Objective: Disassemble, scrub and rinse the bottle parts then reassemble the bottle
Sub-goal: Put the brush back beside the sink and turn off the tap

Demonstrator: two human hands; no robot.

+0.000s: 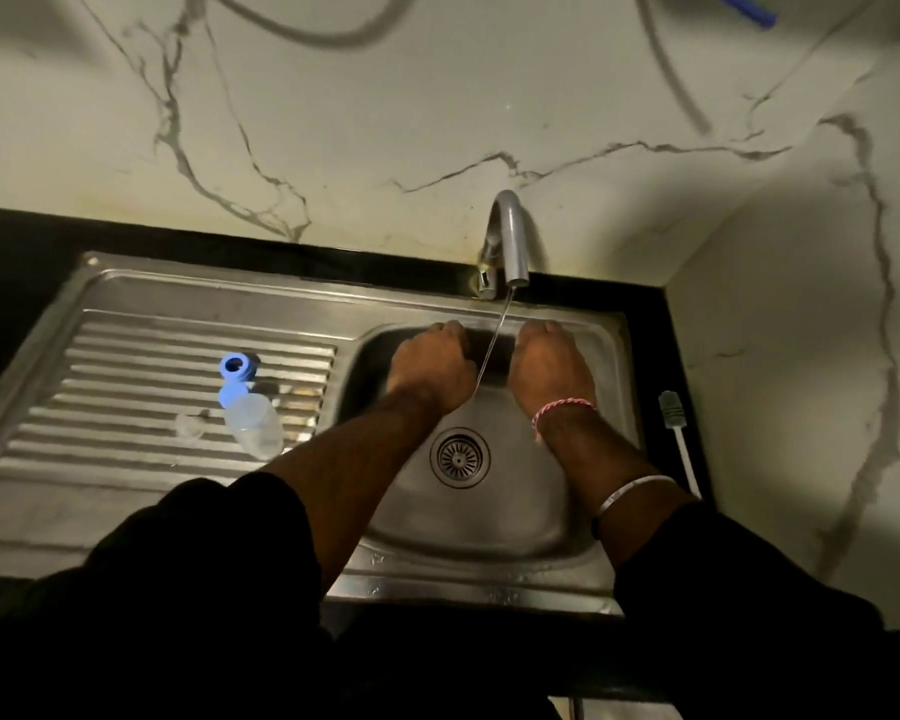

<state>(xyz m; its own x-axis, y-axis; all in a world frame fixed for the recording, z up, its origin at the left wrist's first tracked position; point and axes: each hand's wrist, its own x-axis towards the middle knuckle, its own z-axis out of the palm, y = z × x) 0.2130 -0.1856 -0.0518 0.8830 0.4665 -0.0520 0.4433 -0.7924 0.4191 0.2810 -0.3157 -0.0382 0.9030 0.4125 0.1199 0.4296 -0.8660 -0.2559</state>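
on drainboard [126, 304]: clear bottle [253, 426] lies flat, neck toward back wall; left hand [430, 363], right hand [549, 363] hold nothing, fingers hidden.

Bottle [254, 426]: clear plastic, lying on its side on the ribbed steel drainboard [126, 366] left of the basin, one end toward the blue parts.
Ring [236, 367]: blue collar with a round hole, resting on the ridges just beyond the bottle.
Blue part [232, 394]: between ring and bottle, touching both; shape unclear.
Clear piece [189, 424]: small, transparent, just left of the bottle.
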